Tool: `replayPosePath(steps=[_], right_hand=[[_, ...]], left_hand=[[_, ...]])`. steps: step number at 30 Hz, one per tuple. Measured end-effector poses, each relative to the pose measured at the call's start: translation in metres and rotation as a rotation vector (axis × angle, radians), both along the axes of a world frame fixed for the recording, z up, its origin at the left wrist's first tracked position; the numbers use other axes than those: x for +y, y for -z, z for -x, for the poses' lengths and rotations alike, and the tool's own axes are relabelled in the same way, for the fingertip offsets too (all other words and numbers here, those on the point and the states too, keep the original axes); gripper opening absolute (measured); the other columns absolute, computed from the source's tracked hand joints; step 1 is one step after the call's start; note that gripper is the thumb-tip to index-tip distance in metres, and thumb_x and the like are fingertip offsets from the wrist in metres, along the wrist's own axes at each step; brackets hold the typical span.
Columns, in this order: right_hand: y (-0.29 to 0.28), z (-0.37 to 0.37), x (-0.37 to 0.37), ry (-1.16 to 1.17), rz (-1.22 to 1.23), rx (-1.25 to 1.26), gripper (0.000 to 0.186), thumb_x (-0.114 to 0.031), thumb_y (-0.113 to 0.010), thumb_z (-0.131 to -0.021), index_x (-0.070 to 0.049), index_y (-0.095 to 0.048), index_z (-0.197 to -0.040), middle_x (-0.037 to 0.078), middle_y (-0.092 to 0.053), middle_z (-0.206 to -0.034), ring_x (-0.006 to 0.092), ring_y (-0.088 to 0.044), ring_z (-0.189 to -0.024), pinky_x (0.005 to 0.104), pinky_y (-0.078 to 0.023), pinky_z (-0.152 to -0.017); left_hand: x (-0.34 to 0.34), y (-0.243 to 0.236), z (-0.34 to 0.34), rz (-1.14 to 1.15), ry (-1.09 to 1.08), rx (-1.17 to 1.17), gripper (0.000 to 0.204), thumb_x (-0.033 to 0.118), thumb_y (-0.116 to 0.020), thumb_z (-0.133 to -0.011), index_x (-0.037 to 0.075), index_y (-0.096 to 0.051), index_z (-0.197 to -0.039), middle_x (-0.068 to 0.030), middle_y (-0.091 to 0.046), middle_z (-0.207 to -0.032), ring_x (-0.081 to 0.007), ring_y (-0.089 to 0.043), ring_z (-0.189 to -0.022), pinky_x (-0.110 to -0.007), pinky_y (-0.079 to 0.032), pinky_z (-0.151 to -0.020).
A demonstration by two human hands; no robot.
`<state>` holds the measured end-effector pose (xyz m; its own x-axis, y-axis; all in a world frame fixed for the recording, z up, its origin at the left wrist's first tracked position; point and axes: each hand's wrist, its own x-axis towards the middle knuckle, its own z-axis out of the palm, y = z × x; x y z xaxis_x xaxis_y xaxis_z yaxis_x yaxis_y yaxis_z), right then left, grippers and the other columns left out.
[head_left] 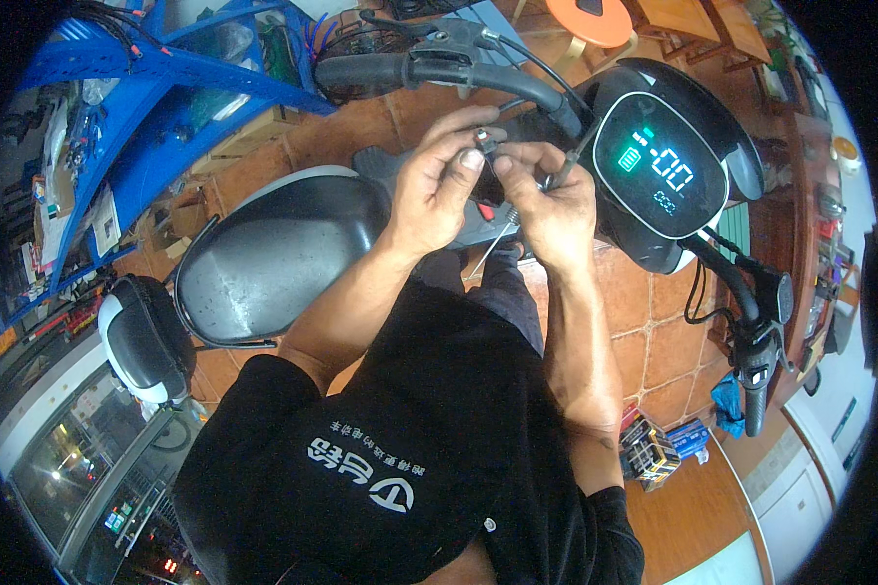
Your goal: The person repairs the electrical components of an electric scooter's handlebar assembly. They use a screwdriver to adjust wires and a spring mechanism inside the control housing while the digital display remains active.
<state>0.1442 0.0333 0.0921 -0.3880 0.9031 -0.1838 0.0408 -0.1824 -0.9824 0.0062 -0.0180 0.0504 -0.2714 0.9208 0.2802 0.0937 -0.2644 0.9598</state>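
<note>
My left hand (pixel 437 185) is closed, its thumb and fingers pinching a small black part (pixel 489 146) with a bright metal bit at its top. My right hand (pixel 556 210) meets it there, thumb and forefinger at the same part. A thin metal rod (pixel 496 246), like a screwdriver shaft, slants down out of my right hand; its upper end is hidden by the fingers. Both hands are above the footboard of an electric scooter, between its black seat (pixel 283 258) and its lit display (pixel 661 166). Beyond them runs the left handlebar grip (pixel 366 73).
Blue metal shelving (pixel 98 127) with loose parts fills the left. The right handlebar grip (pixel 754 409) reaches toward several small boxes (pixel 651 456) on a wooden surface. An orange round stool (pixel 592 21) stands far off on the tiled floor (pixel 644 302).
</note>
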Motion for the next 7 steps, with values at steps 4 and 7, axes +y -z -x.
replayPosePath(steps=[4,7], right_hand=[[-0.0046,0.0021,0.0012,-0.008,0.0,-0.066,0.008,-0.006,-0.067,-0.087,0.0,-0.07,-0.09,-0.002,-0.061,-0.071,0.0057,-0.053,-0.065,0.0226,-0.044,-0.06],[-0.0065,0.0018,0.0008,-0.006,0.051,-0.054,0.008,-0.008,-0.067,-0.087,-0.001,-0.071,-0.09,-0.002,-0.061,-0.072,0.0064,-0.054,-0.066,0.0231,-0.045,-0.061]], left_hand=[[-0.0001,0.0007,0.0014,0.015,0.023,-0.052,0.033,0.024,-0.052,-0.099,-0.004,-0.064,-0.114,-0.0208,-0.056,-0.129,-0.0286,-0.052,-0.123,-0.039,-0.039,-0.104],[-0.0004,-0.0005,0.003,0.044,0.041,-0.089,0.034,0.027,-0.053,-0.099,-0.001,-0.065,-0.114,-0.0216,-0.055,-0.131,-0.0302,-0.05,-0.125,-0.041,-0.038,-0.105]])
